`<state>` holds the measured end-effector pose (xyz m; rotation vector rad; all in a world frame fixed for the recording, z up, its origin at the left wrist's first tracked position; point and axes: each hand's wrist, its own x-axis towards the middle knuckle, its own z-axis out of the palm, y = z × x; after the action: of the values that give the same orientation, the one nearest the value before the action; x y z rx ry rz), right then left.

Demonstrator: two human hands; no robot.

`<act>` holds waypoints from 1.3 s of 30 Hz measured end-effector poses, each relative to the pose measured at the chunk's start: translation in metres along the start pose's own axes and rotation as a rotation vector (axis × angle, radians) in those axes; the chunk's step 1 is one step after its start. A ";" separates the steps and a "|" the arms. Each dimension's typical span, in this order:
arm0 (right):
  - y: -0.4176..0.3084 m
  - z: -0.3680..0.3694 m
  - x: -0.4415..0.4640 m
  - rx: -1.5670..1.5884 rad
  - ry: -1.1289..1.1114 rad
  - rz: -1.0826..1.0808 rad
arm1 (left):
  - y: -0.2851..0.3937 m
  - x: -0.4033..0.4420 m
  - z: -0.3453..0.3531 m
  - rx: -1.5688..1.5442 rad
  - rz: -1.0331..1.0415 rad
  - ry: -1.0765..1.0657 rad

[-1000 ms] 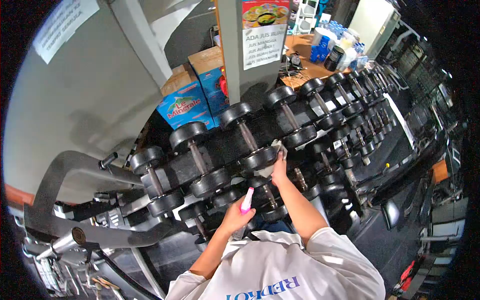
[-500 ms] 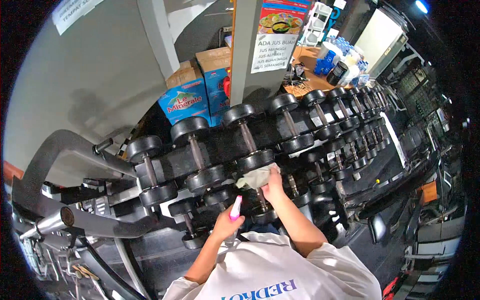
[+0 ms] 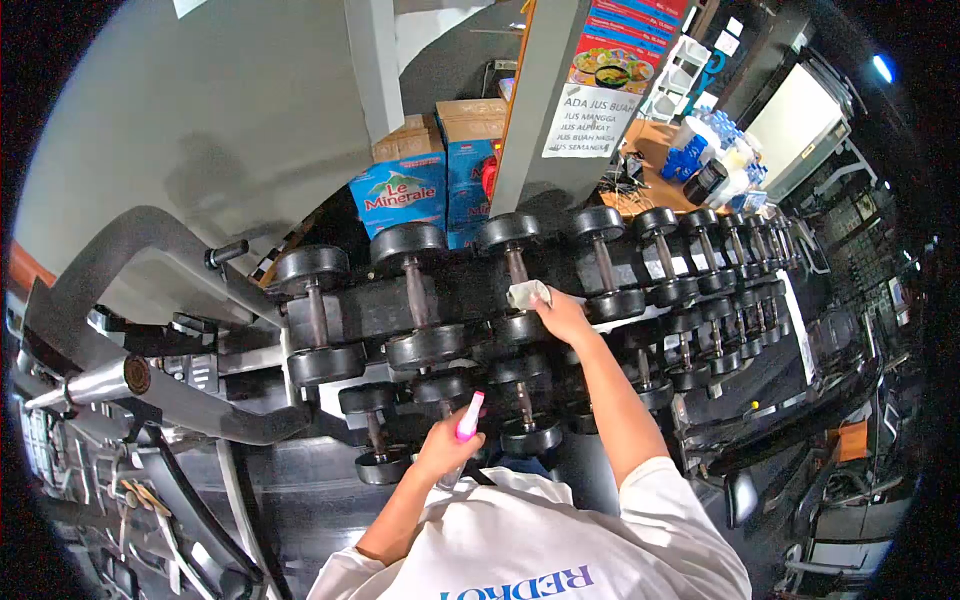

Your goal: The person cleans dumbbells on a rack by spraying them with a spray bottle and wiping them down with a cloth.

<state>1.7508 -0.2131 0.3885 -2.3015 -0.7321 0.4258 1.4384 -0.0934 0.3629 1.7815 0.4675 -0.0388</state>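
Note:
In my left hand is a spray bottle with a pink and white nozzle, held low in front of my shirt. My right hand reaches forward, its fingers closed on a pale cloth. That cloth lies against a black dumbbell on the upper tier, where its handle meets the near head. Beside it on the left rests another dumbbell. Just beyond my left hand sits a lower-tier dumbbell.
The dumbbell rack runs off to the right in two tiers. Blue water cartons are stacked behind it, left of a grey pillar. A wooden table holds bottles and cables. Grey machine tubing curves on the left.
My right hand and the cloth have moved from the near end of the upper dumbbell forward to its handle side. My left hand still holds the spray bottle. The view has shifted slightly.

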 end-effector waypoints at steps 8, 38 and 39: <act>-0.026 -0.013 0.022 -0.420 -0.245 0.156 | -0.007 -0.025 0.002 -0.038 -0.092 0.065; 0.111 -0.004 -0.333 0.702 -0.059 0.311 | -0.043 -0.140 0.207 -0.901 -0.479 -0.004; 0.124 -0.002 -0.342 0.717 -0.060 0.312 | -0.042 -0.145 0.211 -0.888 -0.484 0.001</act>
<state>1.5297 -0.4980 0.3378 -1.7156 -0.1819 0.7610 1.3378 -0.3260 0.3064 0.7778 0.7633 -0.1445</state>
